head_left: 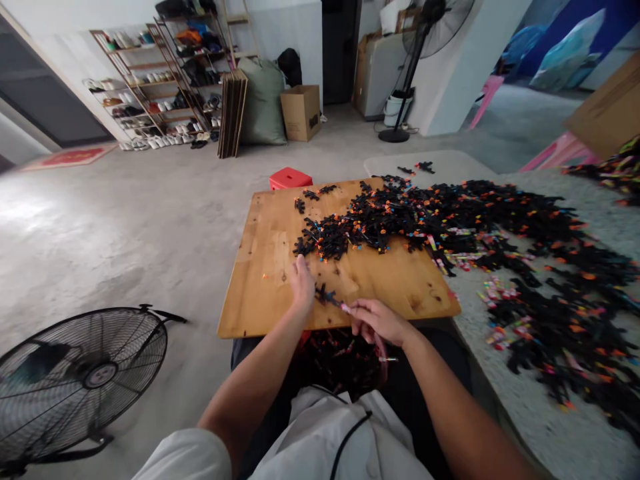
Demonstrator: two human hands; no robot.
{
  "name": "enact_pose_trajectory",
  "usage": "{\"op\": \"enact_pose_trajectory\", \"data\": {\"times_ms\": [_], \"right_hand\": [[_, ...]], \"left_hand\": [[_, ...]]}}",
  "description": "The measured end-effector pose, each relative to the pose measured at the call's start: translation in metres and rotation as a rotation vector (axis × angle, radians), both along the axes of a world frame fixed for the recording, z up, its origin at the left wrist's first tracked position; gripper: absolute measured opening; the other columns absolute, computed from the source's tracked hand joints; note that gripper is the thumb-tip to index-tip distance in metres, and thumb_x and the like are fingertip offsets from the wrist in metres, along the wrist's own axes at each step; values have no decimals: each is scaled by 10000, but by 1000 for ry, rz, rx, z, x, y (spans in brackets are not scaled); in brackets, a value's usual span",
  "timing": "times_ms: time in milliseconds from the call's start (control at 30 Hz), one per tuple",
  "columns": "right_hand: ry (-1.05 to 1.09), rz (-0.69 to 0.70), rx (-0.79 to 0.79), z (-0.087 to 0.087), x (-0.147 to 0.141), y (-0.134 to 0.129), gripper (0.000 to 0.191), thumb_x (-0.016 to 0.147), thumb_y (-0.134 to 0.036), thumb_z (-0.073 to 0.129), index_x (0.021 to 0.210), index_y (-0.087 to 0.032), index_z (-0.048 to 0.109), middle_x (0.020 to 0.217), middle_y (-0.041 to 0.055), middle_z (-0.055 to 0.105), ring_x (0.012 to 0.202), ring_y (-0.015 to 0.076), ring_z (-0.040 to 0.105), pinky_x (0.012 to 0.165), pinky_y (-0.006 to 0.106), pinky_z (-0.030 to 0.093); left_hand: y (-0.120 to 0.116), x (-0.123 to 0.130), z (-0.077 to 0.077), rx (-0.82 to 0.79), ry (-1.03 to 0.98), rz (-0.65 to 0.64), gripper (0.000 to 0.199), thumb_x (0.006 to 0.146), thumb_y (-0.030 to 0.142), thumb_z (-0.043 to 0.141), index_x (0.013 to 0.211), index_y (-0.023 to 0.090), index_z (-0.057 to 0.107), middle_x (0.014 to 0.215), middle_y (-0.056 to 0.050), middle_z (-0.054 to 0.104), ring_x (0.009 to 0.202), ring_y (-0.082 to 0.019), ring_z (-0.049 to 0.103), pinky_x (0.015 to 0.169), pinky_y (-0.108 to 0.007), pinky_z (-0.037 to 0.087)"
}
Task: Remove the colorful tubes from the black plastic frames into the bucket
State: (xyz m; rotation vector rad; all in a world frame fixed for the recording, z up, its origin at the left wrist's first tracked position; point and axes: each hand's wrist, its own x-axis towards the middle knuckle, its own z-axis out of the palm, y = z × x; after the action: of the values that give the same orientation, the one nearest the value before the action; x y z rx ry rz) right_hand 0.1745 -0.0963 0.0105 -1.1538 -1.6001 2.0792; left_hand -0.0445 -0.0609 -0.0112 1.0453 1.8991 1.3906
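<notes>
Toy gun (326,294) lies at the bench's (265,267) six o'clock; right hand (377,319) pinches its pink end (345,308), grip partly hidden. Left hand (302,281), at gun's ten o'clock, extends fingers. Pile (580,333) is cut off at three o'clock.

Right hand (380,321) held a black toy (327,295) by its pink end, above the board's (265,240) near part. Left hand (302,283) was left of it, fingers outstretched toward the pile (380,213), which ran right onto the stone table (525,410). Red stool (291,177) stood beyond the far edge; fan (100,375), near left; sack (263,103) and carton (301,113), farther back.
</notes>
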Motion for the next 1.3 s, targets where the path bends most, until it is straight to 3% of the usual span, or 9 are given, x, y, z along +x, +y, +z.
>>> {"op": "enact_pose_trajectory", "data": {"times_ms": [100,233,367,467,567,700,867,1133,1300], "right_hand": [[-171,291,-35,2,14,0,507,867,-689,662,970,-194,696,735,37,759,419,105,588,357,171,377],[-312,457,23,-1,14,13,394,865,-588,696,887,-196,731,672,18,735,423,126,608,378,186,400],[-485,228,489,6,-4,64,288,963,-386,568,833,-190,734,657,23,720,541,152,650,502,216,456],[-771,-59,858,17,-29,116,311,1009,-278,474,988,-205,776,928,75,778,842,199,720,724,253,516],[-889,-129,910,22,-58,159,350,1029,-262,447,1185,-227,758,1237,124,716,1068,238,700,884,296,511],[-1027,-113,891,16,-83,184,358,997,-227,496,1261,-159,727,1405,201,585,1090,277,703,919,352,525],[-1129,-68,895,10,-80,189,382,1020,-178,452,1312,-105,687,1419,244,548,1138,295,688,940,363,516],[-1107,79,947,13,-54,187,362,1012,-366,584,1280,-160,714,1309,203,650,1173,269,669,982,313,481],[-1039,112,1030,15,-51,174,308,1021,-355,538,1195,-214,751,1326,159,625,1120,263,678,940,328,502]], "left_hand": [[18,-24,-1,-43,260,-23,249,995,302,433,1013,176,647,989,-97,710,936,-229,658,846,-358,514],[51,-9,3,4,367,-288,95,902,220,617,896,207,711,970,-64,732,995,-222,660,950,-341,503],[80,18,11,-96,825,-507,253,1006,338,534,1086,182,716,1191,-138,697,1179,-290,602,1008,-415,497],[88,26,16,-232,962,-513,293,1007,330,534,1176,137,675,1229,-183,678,1185,-328,602,954,-448,524],[81,23,16,-262,951,-538,210,968,287,584,1086,149,690,1123,-165,711,1131,-319,639,937,-432,534],[60,11,16,-315,910,-563,193,879,341,681,994,187,690,1113,-154,709,1109,-327,659,877,-400,557],[45,-1,23,-385,785,-619,312,809,326,732,1072,186,641,1138,-172,709,1085,-348,682,862,-398,552],[39,-13,33,-386,514,-694,603,767,184,736,1337,149,539,1062,-162,757,1002,-327,722,850,-372,533],[22,-30,30,-373,137,-800,150,825,267,712,947,181,729,854,-92,784,799,-256,744,738,-336,568]]}}
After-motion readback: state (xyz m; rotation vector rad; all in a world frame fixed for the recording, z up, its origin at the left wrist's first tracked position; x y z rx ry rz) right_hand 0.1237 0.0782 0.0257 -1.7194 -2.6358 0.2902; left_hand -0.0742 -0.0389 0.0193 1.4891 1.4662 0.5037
